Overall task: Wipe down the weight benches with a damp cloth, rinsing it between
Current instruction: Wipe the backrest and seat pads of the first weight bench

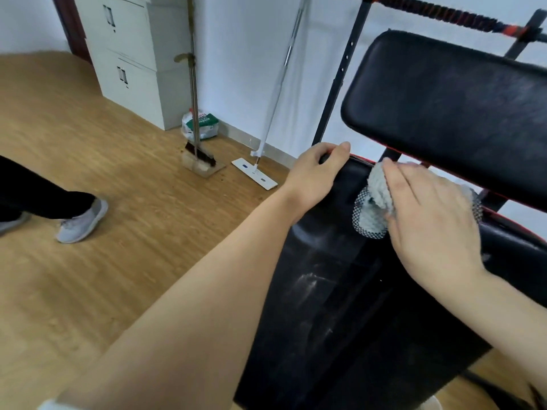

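Currently, right hand (432, 214) flat, fingers fairly straight, pressing grey cloth (376, 199) onto black seat pad (325, 291) at 3 o'clock, just under raised backrest pad (444, 108), left hand (316, 173) curled over seat pad's far edge near centre, flat mop (254, 173) at 12 o'clock, broom (198, 155) at 11 o'clock, both leaning on wall (242, 69)

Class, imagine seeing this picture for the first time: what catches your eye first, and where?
In the middle, the right hand presses a grey cloth on the black seat pad, while the left hand grips that pad's far corner. The back pad looms at upper right. A flat mop and a broom lean on the white wall.
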